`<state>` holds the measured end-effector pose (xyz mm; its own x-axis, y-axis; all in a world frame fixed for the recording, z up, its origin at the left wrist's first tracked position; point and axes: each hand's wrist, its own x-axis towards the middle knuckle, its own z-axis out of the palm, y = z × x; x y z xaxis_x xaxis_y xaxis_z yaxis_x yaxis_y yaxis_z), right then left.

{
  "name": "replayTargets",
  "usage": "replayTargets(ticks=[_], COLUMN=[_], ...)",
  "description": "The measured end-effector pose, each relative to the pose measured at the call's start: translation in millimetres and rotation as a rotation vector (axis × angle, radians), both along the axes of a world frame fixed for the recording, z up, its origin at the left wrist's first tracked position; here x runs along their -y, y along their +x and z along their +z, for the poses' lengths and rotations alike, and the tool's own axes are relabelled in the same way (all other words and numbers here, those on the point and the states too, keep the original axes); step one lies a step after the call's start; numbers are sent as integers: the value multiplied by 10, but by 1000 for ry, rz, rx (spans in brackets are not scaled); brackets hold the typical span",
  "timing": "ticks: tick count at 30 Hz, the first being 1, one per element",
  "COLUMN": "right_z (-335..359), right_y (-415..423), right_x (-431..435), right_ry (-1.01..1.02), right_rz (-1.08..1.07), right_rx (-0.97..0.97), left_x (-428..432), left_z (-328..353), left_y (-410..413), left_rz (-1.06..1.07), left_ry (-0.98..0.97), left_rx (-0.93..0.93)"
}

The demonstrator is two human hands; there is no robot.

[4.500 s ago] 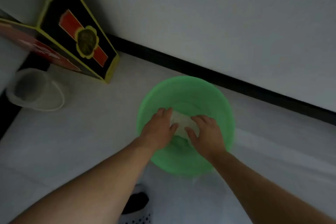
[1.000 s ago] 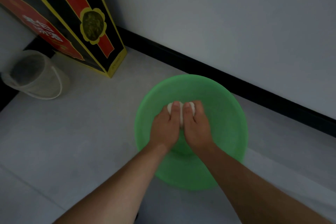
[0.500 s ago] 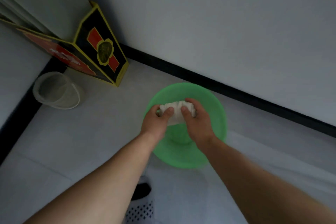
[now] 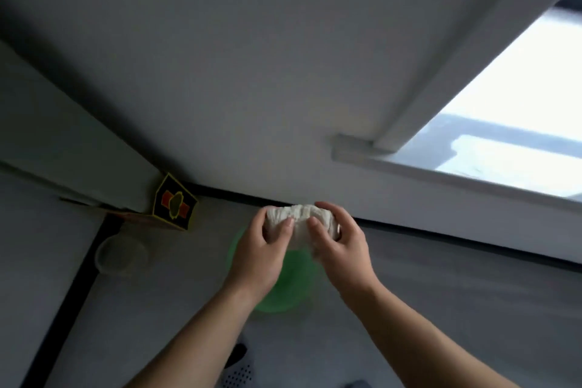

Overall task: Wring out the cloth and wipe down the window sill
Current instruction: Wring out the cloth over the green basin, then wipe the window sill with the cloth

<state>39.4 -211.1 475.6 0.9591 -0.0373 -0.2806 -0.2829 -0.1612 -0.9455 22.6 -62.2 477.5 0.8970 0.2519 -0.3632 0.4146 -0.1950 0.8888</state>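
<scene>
A bunched white cloth is held in the air between both hands, above the green basin on the floor. My left hand grips its left end, and my right hand grips its right end, thumbs on the near side. The window sill runs along the upper right, a pale ledge below the bright window. The sill is well above and to the right of the cloth.
A black, red and yellow box leans in the corner at the left. A clear plastic container stands on the floor below it. A black baseboard lines the wall. A perforated slipper shows at the bottom.
Both hands have lifted the cloth up out of the basin. The view has risen and tilted up, so the window and its sill have come into sight.
</scene>
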Motion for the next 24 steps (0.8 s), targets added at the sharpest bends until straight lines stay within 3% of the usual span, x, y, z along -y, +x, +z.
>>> replayTargets(ticks=[4,9,16,24], right_z=[788,1272,1212,770], right_y=[262,861,1822,2509], right_x=[710,1735,2598,2934], right_ry=[-26,-60,-29,-136], right_rz=[-13,-43,61,148], right_rx=[55,45,-53,-64], left_x=[672,1673,2580,2902], left_z=[660,1004,1102,787], left_y=[347,825,1677,2291], left_rz=[-81,-216,-154,-123], left_ry=[-86,-140,-40,95], left_rx=[53,-25,-66,-45])
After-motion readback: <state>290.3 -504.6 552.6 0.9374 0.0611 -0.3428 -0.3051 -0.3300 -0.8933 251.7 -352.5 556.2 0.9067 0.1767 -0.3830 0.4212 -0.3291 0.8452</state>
